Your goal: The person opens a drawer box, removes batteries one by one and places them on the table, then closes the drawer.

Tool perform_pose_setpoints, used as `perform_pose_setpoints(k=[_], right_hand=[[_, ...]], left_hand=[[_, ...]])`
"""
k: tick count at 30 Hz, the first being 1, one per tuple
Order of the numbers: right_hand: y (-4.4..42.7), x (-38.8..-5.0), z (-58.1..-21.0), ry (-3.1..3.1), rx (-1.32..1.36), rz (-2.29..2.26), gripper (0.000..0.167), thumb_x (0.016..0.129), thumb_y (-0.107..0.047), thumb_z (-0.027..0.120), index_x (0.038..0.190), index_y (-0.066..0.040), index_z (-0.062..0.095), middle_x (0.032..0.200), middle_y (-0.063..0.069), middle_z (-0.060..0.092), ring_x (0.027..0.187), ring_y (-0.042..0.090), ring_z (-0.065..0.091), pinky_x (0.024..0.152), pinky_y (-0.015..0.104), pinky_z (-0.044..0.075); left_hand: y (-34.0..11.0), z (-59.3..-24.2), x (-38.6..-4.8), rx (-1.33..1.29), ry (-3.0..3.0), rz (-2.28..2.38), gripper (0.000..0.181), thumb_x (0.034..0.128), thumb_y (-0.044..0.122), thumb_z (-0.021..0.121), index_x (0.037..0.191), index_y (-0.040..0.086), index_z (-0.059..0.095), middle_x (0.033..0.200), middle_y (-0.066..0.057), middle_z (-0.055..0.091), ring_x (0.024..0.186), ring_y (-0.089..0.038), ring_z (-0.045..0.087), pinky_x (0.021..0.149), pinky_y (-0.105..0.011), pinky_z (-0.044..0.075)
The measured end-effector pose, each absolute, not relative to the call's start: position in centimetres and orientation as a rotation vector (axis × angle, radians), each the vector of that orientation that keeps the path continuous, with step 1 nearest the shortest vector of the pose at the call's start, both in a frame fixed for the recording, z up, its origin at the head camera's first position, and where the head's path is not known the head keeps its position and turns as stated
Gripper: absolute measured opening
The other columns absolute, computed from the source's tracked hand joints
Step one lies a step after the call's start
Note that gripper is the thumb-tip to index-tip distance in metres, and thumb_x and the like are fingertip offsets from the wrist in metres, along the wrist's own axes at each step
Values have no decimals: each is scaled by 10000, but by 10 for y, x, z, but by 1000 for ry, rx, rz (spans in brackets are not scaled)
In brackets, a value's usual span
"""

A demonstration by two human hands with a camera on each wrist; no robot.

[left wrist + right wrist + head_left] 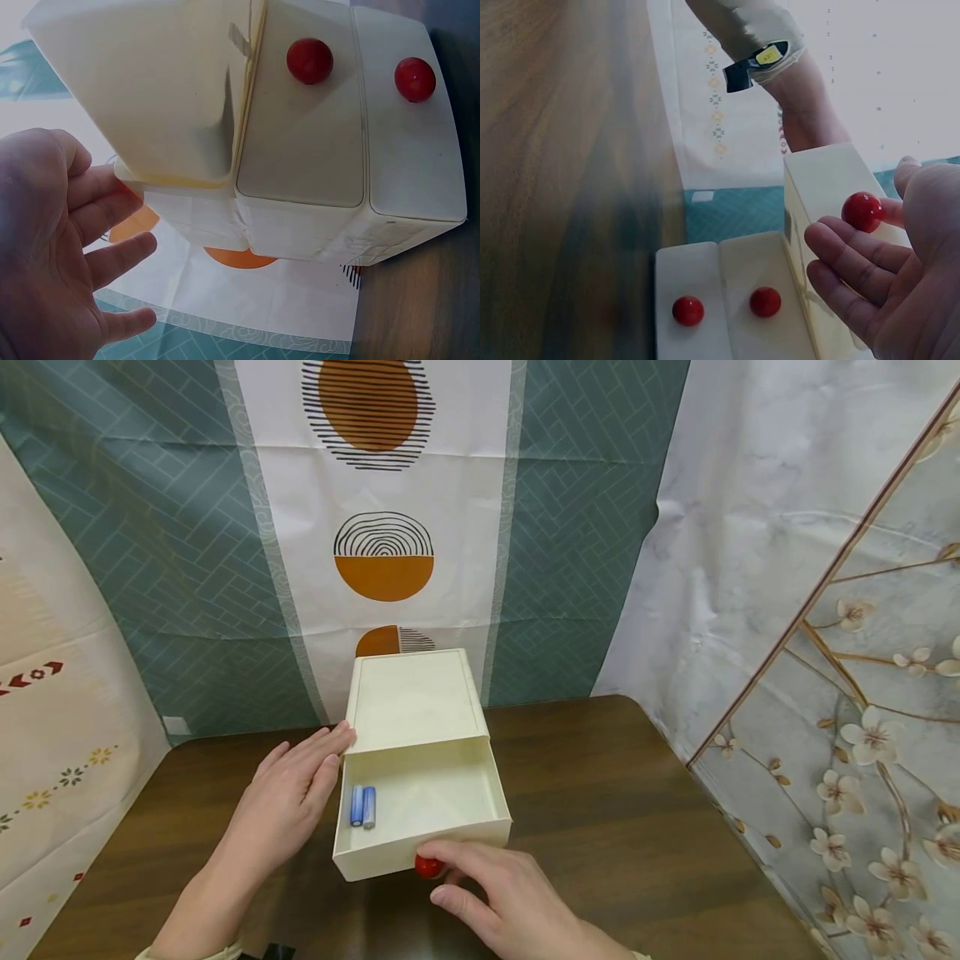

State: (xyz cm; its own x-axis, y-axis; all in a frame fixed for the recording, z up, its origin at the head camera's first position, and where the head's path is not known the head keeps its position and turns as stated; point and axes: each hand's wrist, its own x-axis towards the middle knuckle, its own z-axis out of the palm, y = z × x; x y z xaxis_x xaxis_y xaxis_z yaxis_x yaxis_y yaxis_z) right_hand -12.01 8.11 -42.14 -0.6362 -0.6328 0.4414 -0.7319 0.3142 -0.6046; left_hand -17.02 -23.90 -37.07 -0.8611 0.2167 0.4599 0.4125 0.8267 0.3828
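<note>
A cream drawer cabinet (416, 697) has its top drawer (442, 785) pulled out; two blue batteries (363, 807) lie side by side at the drawer's left. My left hand (288, 797) touches the cabinet's left edge with its fingertips, and in the left wrist view the same hand (67, 247) has its fingers spread. At the drawer front, my right hand (517, 893) has its index finger against the red knob (429, 866). In the right wrist view the right hand (900, 277) shows loosely extended fingers by the knob (862, 211), with the thumb apart from it.
Two closed drawers with red knobs (310, 61) (415, 79) lie below the pulled-out one. The cabinet stands on a dark wooden table (615, 810), near its back edge. Patterned cloth (585, 527) hangs behind, with more cloth at both sides.
</note>
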Motion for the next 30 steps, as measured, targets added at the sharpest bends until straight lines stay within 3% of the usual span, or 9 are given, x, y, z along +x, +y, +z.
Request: perform_pose_setpoints(k=[13,24,30], right_hand=[[84,-114,-425,-2425,1333,1229,408,1143,-299,645,1548,-271,595,1366,-134,710,1059,-54,693,971,198,565],[87,-109,-423,-2554,1321,1310,421,1155,-387,597,1563,-283,590,1377,-136,710,1077,-23,682,962,291,614],[88,-107,-425,-2538,1322,1255,418,1156,-370,600,1566,-285,591,1389,-144,705,1156,27,680,1023,305,593]], left_hand=[[-239,-372,-172,-472,-2607,-674,424,1185,218,501,1573,108,630,1637,-114,568,1513,-397,516,1197,-735,297],[-239,-371,-171,-469,-2608,-674,426,1188,215,491,1580,111,624,1638,-106,569,1515,-392,516,1201,-727,295],[-238,-372,-171,-471,-2609,-673,426,1188,212,492,1581,113,623,1639,-107,567,1515,-393,516,1203,-730,292]])
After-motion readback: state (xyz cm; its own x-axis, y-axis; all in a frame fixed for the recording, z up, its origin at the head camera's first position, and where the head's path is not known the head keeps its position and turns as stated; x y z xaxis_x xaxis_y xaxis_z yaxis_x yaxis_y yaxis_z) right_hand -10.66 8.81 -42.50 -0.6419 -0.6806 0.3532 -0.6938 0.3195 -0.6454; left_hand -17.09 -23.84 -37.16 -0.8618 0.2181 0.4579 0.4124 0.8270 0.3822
